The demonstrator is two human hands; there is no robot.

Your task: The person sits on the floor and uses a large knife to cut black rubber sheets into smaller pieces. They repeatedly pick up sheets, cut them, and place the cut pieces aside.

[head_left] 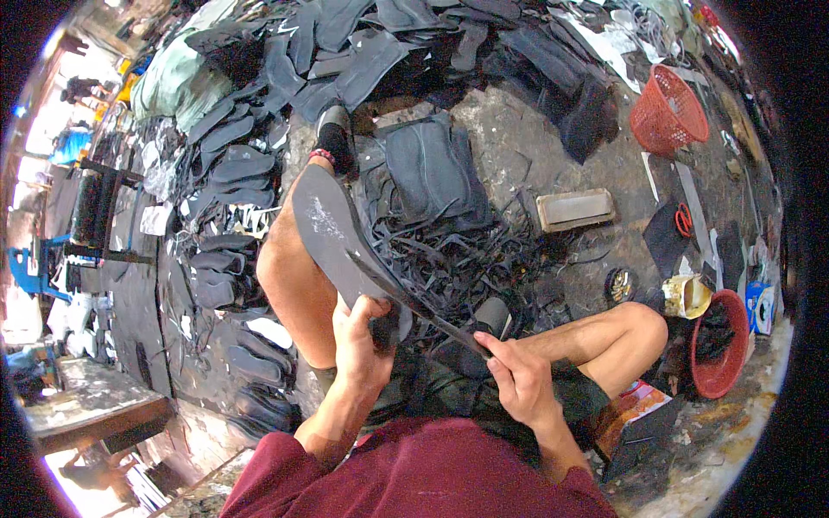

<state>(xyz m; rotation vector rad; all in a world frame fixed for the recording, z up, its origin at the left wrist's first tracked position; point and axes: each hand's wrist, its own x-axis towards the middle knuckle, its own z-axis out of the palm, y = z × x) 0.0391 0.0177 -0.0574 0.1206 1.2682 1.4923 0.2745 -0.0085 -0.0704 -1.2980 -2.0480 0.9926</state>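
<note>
My left hand (pixel 361 345) grips the heel end of a dark grey shoe sole (pixel 326 220), thumb on top and fingers beneath. The sole is tilted, its wide end up by my bent left knee, with whitish smears on its face. My right hand (pixel 522 380) is closed on the near end of a long, thin dark strip (pixel 445 326). This runs up along the sole's right edge; whether it is a blade or a trimmed piece of sole I cannot tell. Below lies a heap of thin black offcuts (pixel 466 263) between my legs.
Stacked black sheets (pixel 432 168) lie beyond the offcuts. Piles of cut soles (pixel 237 173) line the left and far sides. On the right are a pale block (pixel 576 210), red baskets (pixel 669 112), orange-handled scissors (pixel 683 220) and a yellowish tin (pixel 686 296).
</note>
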